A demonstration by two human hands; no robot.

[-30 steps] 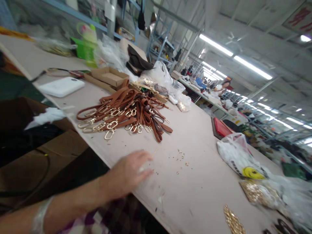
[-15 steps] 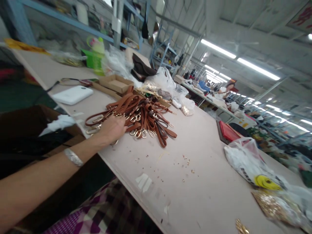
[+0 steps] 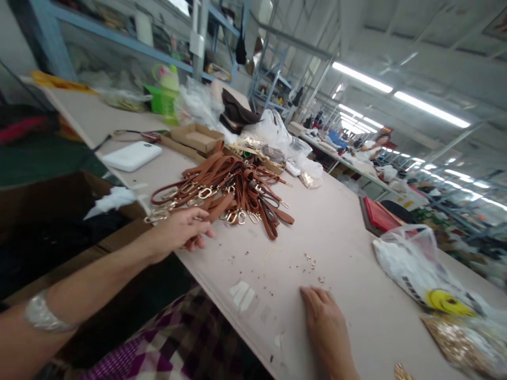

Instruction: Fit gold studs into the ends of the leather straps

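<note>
Brown leather straps (image 3: 241, 184) with gold clasps lie heaped on the table (image 3: 293, 232). My left hand (image 3: 186, 229), with a silver bracelet on the forearm, is at the heap's near left side, fingers curled round the end of a brown strap (image 3: 219, 207). What lies under its palm is hidden. My right hand (image 3: 325, 322) rests on the table at the lower centre, fingers together and pointing away, just below some tiny gold pieces (image 3: 312, 260). Whether anything is beneath those fingers cannot be seen.
A white power bank (image 3: 132, 156) and a cardboard tray (image 3: 197, 138) lie behind the straps. Plastic bags (image 3: 273, 129) stand at the back. On the right are a red folder (image 3: 380, 215) and a bag of gold parts (image 3: 459, 338). A cardboard box (image 3: 75, 200) sits below the left edge.
My right hand has come into view on the table. My left hand has shifted off the clasps towards the table's near edge and now has a strap end in its fingers.
</note>
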